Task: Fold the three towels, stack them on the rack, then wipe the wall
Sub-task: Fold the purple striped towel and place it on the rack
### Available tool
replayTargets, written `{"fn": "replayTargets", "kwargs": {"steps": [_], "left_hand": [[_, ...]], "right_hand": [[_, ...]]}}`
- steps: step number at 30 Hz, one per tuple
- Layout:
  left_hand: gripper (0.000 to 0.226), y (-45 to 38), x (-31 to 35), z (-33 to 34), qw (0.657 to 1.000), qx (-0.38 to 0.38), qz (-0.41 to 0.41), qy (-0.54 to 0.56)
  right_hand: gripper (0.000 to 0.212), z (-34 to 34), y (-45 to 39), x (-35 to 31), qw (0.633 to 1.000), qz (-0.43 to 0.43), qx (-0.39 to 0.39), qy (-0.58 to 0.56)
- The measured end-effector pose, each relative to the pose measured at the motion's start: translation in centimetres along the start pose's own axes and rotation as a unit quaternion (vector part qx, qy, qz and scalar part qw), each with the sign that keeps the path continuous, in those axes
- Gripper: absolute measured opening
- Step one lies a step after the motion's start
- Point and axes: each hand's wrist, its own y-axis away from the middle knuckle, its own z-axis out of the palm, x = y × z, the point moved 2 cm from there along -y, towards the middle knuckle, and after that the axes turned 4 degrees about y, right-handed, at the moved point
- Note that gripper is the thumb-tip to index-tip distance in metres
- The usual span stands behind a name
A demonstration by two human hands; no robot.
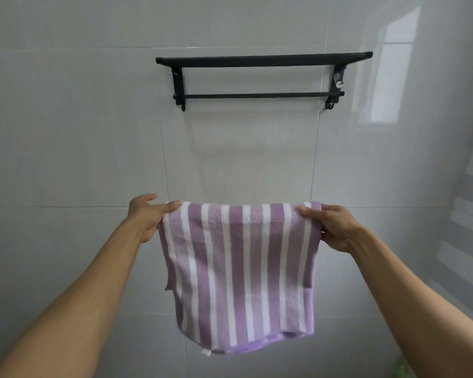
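Note:
A purple towel with white stripes (241,271) hangs doubled over in front of me, its folded edge on top. My left hand (148,214) pinches the top left corner and my right hand (331,227) pinches the top right corner. The towel hangs free, apart from the wall. Above it a black two-tier towel rack (262,60) is fixed to the wall, with a flat upper shelf and a thin lower bar (257,95). Nothing lies on the rack. No other towel is in view.
The wall (74,132) is glossy white tile with grey grout lines. A second tiled wall (448,186) meets it at the right and reflects a window. Something green (402,369) shows at the bottom right edge.

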Motion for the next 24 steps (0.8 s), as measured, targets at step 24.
{"fn": "replayTargets", "kwargs": {"steps": [24], "left_hand": [[0.035,0.1,2.0,1.4,0.905,-0.101,0.134,-0.392]], "right_hand": [[0.035,-1.5,0.0,-2.3,0.981,-0.021,-0.003,0.193]]}}
